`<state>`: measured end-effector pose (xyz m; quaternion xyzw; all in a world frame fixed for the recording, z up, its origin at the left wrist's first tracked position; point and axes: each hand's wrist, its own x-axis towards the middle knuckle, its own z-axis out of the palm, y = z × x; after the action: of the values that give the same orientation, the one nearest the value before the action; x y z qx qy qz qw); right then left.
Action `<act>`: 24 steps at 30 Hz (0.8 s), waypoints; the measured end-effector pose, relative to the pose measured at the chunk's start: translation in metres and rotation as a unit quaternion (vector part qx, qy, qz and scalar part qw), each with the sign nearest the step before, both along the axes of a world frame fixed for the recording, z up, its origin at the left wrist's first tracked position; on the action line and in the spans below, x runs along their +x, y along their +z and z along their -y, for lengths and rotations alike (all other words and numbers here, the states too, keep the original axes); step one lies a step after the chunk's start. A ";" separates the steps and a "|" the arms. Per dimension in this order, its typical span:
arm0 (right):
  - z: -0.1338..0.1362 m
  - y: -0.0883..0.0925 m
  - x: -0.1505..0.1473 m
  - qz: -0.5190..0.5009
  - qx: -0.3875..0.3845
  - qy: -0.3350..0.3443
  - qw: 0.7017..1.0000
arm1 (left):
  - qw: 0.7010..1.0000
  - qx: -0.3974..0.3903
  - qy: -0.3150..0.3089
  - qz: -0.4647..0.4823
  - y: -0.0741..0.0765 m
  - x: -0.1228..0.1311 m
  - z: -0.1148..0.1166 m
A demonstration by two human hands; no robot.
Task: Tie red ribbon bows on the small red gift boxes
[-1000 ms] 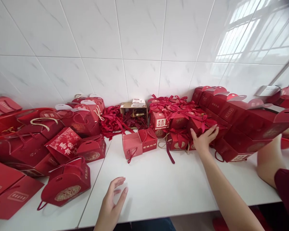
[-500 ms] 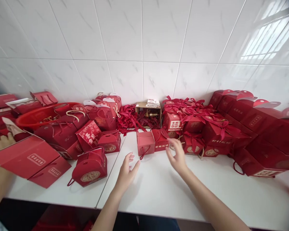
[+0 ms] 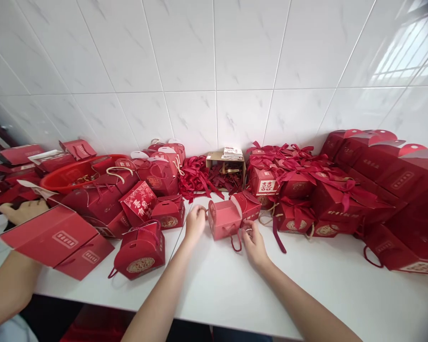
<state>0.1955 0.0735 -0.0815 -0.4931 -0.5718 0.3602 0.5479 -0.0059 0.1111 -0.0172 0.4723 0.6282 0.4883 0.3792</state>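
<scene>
In front of me a small red gift box (image 3: 226, 216) stands on the white table, its pink top uncovered. My left hand (image 3: 196, 222) is at its left side, fingers closed on a bit of red cord there. Against the front right corner rests my right hand (image 3: 254, 243), its fingers loosely curled and thumb apart, with the fingertips partly hidden by the box. A red cord loop (image 3: 236, 243) hangs from the box's front. Right behind it sits a second, closed red gift box (image 3: 248, 205).
A carton (image 3: 243, 168) of dark red strips and a heap of red ribbons (image 3: 194, 175) lie at the wall. Ribbon-tied boxes (image 3: 296, 185) stand right, gift boxes (image 3: 141, 254) and a red basin (image 3: 67, 178) left. A co-worker's hand (image 3: 24, 211) is behind a large box (image 3: 59, 240).
Both my hands have come in to the small gift box, the left closing at its side. The box has turned slightly. The view has shifted a little left.
</scene>
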 end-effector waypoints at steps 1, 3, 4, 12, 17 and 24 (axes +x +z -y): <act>-0.001 -0.001 0.000 -0.002 -0.002 -0.004 1.000 | 1.000 -0.003 0.021 0.010 -0.001 -0.003 -0.019; -0.002 -0.002 0.000 -0.002 -0.002 -0.007 1.000 | 0.998 -0.012 0.048 0.031 -0.003 -0.006 -0.052; -0.003 -0.002 0.000 0.000 -0.001 -0.007 1.000 | 0.998 -0.018 0.049 0.042 -0.004 -0.007 -0.065; -0.003 0.004 -0.002 0.032 0.022 0.010 0.999 | 0.992 -0.056 -0.040 0.110 -0.002 0.002 -0.094; -0.005 0.001 -0.002 0.049 0.036 0.013 0.998 | 0.993 -0.044 -0.023 0.111 0.007 0.002 -0.082; 0.012 0.021 0.001 0.075 0.076 0.031 0.994 | 0.994 0.064 0.034 0.080 0.057 -0.003 -0.012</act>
<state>0.1969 0.0619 -0.0603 -0.4576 -0.6517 0.2943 0.5284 -0.0093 0.1230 0.0401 0.4338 0.5790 0.5763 0.3801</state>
